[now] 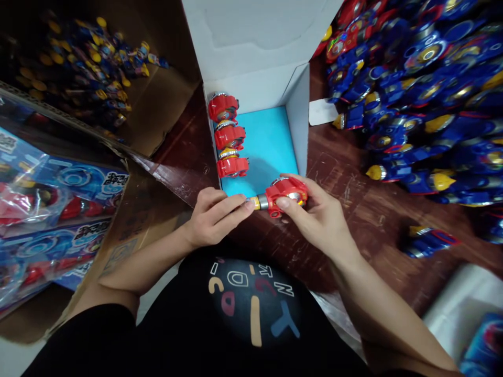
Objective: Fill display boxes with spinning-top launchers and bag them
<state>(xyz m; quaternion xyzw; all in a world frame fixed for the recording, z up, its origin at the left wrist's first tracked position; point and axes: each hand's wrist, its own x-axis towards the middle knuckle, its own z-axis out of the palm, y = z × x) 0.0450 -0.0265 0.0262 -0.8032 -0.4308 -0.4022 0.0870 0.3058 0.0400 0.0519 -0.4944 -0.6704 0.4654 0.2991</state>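
Note:
My right hand (320,212) is closed around a red toy (286,195) with a silver and gold centre, just in front of an open white box (296,123). My left hand (218,215) pinches a small yellow-tipped piece (254,202) that meets the grey end of the red toy. Inside the box, along its left wall, three red toys (230,136) stand in a column on the bright blue bottom.
Many blue and red toys (428,99) are heaped at the right, with a single blue one (430,241) nearer. A cardboard box (151,118) of small yellow-and-blue pieces is at the upper left. Packaged toys (58,209) fill another carton below it. A white card (323,111) lies beside the white box.

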